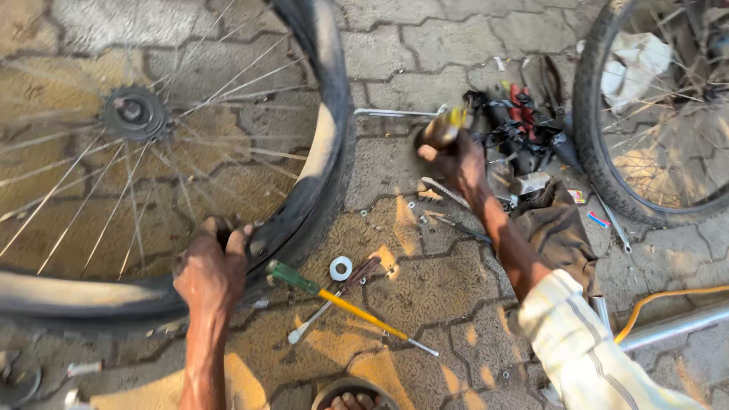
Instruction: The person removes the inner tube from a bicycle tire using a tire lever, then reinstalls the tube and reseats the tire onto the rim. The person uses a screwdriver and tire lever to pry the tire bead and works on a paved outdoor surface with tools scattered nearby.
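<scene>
My left hand grips the black tyre of a spoked bicycle wheel lying on the paving, at its lower rim. The wheel's hub sits at the upper left. My right hand is stretched out to the far side and closed around a tool with a yellow and dark handle, next to a heap of black and red tools. Between my hands lies a screwdriver with a green and yellow handle, beside a white washer.
A second bicycle wheel stands at the upper right. A long metal spanner lies by the tyre. Small nuts and washers are scattered on the interlocking paving. A brown rag, an orange hose and a metal tube lie at right.
</scene>
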